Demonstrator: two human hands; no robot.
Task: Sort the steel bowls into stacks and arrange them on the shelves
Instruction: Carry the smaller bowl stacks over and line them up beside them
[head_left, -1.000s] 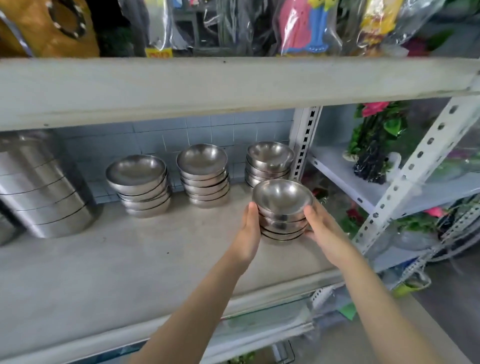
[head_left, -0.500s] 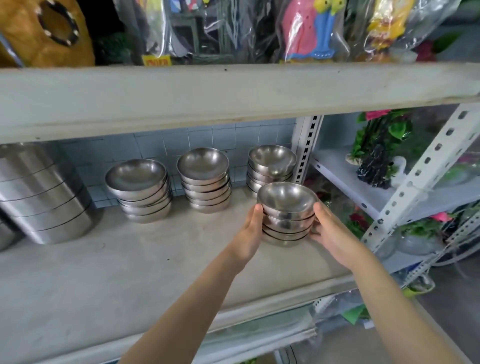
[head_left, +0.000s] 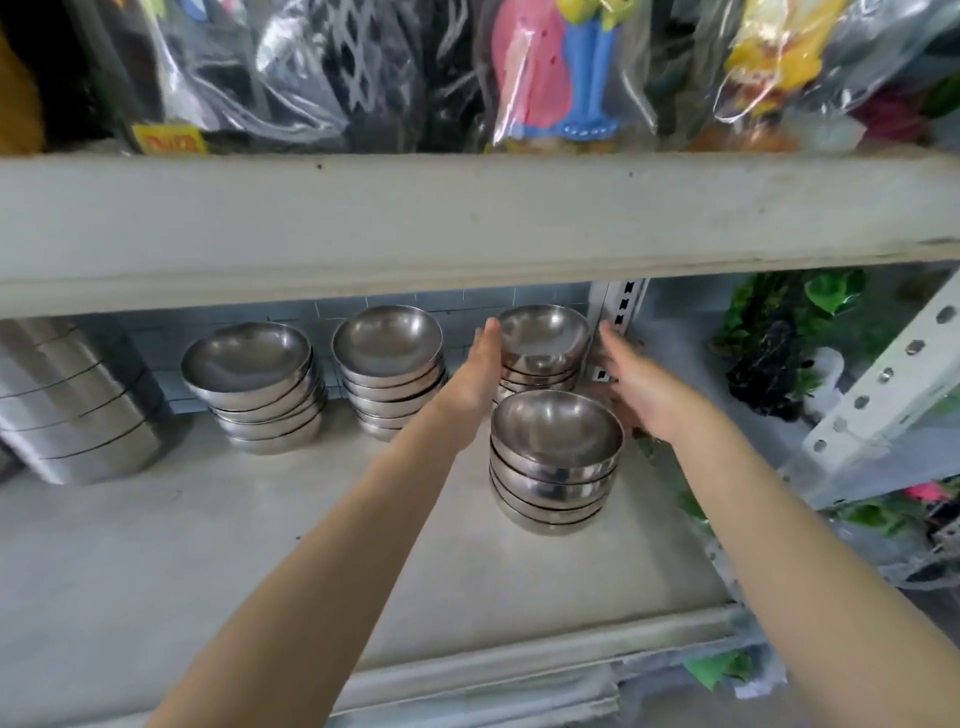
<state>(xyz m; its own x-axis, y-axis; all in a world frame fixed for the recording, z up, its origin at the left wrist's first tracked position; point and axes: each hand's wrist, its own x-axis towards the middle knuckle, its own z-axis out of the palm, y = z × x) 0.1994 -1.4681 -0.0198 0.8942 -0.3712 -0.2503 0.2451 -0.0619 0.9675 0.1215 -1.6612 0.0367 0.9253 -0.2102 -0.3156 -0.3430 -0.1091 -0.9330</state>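
Four stacks of steel bowls stand on the grey shelf (head_left: 234, 545). The front stack (head_left: 556, 457) sits alone near the right end, with no hand on it. Behind it is the back right stack (head_left: 543, 338), flanked by both hands. My left hand (head_left: 475, 371) lies flat against its left side, fingertips at the top bowl's rim. My right hand (head_left: 631, 387) reaches in on its right side, fingers extended and close to the rim. A middle stack (head_left: 387, 358) and a left stack (head_left: 249, 379) stand along the tiled back wall.
Large stacked steel pans (head_left: 67, 405) fill the shelf's left end. The upper shelf board (head_left: 467, 218) hangs low overhead, loaded with bagged goods. A perforated upright post (head_left: 618, 306) stands right behind the back stack. Artificial plants (head_left: 774, 353) sit on the neighbouring rack to the right.
Both hands have let go of the front stack, which now rests on the shelf, and have moved back to either side of the back right stack.
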